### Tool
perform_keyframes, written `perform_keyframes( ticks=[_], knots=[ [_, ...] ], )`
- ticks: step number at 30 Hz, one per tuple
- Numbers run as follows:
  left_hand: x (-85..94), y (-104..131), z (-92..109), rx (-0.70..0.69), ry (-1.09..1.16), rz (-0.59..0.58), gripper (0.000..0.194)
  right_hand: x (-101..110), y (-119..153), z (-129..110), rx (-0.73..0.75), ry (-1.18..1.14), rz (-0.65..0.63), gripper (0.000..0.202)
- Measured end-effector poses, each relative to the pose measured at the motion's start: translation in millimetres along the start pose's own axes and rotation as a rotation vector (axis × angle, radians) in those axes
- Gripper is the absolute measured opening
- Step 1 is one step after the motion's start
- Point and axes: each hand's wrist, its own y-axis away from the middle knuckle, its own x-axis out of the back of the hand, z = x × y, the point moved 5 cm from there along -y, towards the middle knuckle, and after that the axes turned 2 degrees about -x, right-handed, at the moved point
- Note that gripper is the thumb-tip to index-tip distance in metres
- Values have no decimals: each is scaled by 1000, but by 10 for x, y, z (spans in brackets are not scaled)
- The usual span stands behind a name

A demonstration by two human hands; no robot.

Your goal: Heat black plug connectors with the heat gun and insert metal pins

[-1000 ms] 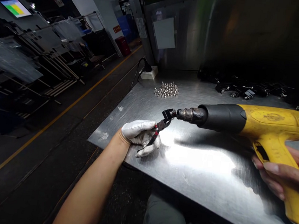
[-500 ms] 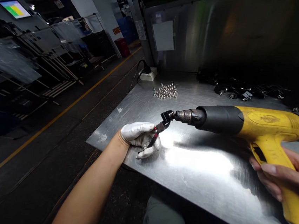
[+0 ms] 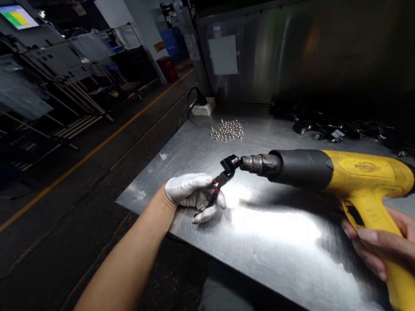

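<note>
My left hand (image 3: 195, 193), in a white glove, is closed around the handles of small pliers (image 3: 221, 180) with red and black grips. At the pliers' jaws sits a small black part (image 3: 229, 163) with a shiny metal end. My bare right hand (image 3: 386, 241) is wrapped around the grip of a yellow heat gun (image 3: 367, 171) with a black front sleeve. Its stepped, scorched metal nozzle (image 3: 260, 164) points left, with the tip right at the metal end of the black part. Whether the two touch, I cannot tell.
On the metal table (image 3: 277, 265) lies a cluster of small shiny metal pieces (image 3: 227, 129). A white power strip (image 3: 203, 107) with a black plug stands at the far corner. Black parts with metal ends (image 3: 336, 133) are heaped along the back right. A metal panel (image 3: 261, 58) rises behind.
The view has shifted slightly, and the heat gun appears a little further left. My left hand still holds the pliers and black part at the nozzle tip.
</note>
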Motion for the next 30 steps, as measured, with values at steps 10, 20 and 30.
perform_keyframes(
  ticks=[10,20,30],
  knots=[
    [2,-25,-5,-40,-8,28,58,-85,-9,-45,-9,-54,-22,35],
    [-24,-57,14,-78,-22,43,56,-136,-37,-49,36,-79,-118,33],
    [-56,-102,27,-149,-6,58,54,-206,-39,-114,16,-127,-140,32]
  ],
)
